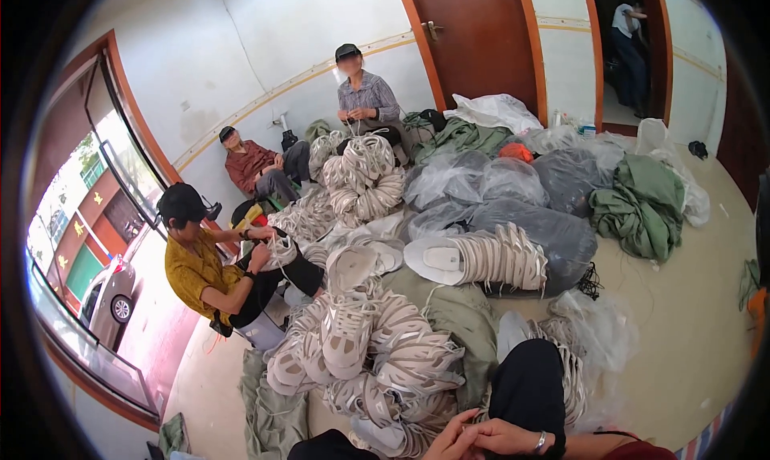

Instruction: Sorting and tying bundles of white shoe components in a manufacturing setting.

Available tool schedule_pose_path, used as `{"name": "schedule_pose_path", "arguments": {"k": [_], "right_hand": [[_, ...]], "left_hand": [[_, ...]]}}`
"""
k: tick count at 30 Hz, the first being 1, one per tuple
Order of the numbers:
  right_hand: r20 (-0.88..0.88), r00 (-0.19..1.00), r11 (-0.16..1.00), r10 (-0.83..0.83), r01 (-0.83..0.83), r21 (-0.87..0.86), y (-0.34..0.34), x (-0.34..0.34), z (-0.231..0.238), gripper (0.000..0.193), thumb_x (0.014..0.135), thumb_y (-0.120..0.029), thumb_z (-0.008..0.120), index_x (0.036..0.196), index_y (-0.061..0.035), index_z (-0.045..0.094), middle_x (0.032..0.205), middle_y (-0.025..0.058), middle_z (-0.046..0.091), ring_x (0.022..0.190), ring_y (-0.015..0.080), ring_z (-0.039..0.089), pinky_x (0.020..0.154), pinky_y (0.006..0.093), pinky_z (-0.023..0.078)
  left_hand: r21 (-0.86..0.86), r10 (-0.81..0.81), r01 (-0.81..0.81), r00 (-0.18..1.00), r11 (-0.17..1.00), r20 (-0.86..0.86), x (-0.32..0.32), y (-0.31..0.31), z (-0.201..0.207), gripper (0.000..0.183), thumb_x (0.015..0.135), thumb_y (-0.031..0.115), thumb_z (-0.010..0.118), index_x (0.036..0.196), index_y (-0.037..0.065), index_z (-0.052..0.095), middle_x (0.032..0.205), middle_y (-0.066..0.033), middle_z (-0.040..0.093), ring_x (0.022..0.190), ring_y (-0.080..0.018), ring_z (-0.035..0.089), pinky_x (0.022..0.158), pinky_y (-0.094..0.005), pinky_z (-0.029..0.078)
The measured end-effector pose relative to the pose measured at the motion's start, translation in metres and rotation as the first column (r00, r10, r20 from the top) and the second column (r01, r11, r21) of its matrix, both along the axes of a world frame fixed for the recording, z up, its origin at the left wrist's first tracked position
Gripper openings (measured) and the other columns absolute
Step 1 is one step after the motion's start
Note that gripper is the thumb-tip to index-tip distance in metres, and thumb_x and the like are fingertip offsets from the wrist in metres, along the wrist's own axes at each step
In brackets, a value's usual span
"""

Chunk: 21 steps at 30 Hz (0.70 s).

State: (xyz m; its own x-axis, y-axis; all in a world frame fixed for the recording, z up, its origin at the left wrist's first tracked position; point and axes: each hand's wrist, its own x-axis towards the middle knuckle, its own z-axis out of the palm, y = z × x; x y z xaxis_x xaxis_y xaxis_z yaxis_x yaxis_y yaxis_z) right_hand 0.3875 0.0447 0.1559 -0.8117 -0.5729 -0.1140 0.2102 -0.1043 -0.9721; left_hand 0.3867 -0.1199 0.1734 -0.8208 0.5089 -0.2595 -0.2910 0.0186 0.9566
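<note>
At the lower edge, my left hand (451, 440) and my right hand (507, 437) meet beside my dark-clad knee (528, 392). The fingers of both are bent and drawn together; what lies between them, if anything, is hidden. A metal bracelet (541, 441) circles my right wrist. Just left of my hands rises a heap of beige and white lace-up shoe uppers (417, 356), with one upper (346, 336) lying on top, its laces showing. More nested uppers (573, 380) stick out behind my knee.
Co-workers sit at the left (200, 267) and along the wall (365, 95), two handling laced pieces or laces. Stacked uppers (505, 255) rest on grey plastic bags (561, 227). Green cloth (638, 207) lies at right. A person (628, 43) stands in the far doorway.
</note>
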Motion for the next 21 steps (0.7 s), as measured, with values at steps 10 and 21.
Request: {"name": "schedule_pose_path", "arguments": {"k": [10,21], "right_hand": [[0.066,0.993,0.985,0.096,-0.085,-0.148,-0.001,0.000,-0.009,0.022,0.095,-0.017,0.046,0.099,-0.0027,0.063,0.084,-0.0004,0.060,0.071,0.0076,0.052,0.064,0.0229,0.042],[0.007,0.998,0.994,0.054,-0.054,-0.095,0.009,-0.001,-0.004,0.025,0.092,-0.004,0.045,0.090,-0.0022,0.071,0.075,-0.0003,0.059,0.057,0.0074,0.047,0.051,0.0209,0.036]], "left_hand": [[-0.231,-0.178,0.125,0.958,0.965,-0.226,-0.005,-0.003,0.020,0.042,0.099,0.038,0.039,0.117,0.003,0.053,0.095,-0.0132,0.063,0.077,-0.0179,0.065,0.066,-0.0267,0.049],[-0.374,-0.335,0.135,0.768,0.917,-0.546,0.001,-0.006,0.001,0.040,0.099,0.034,0.036,0.119,0.001,0.048,0.098,-0.0199,0.059,0.087,-0.0354,0.061,0.074,-0.0360,0.048]]}}
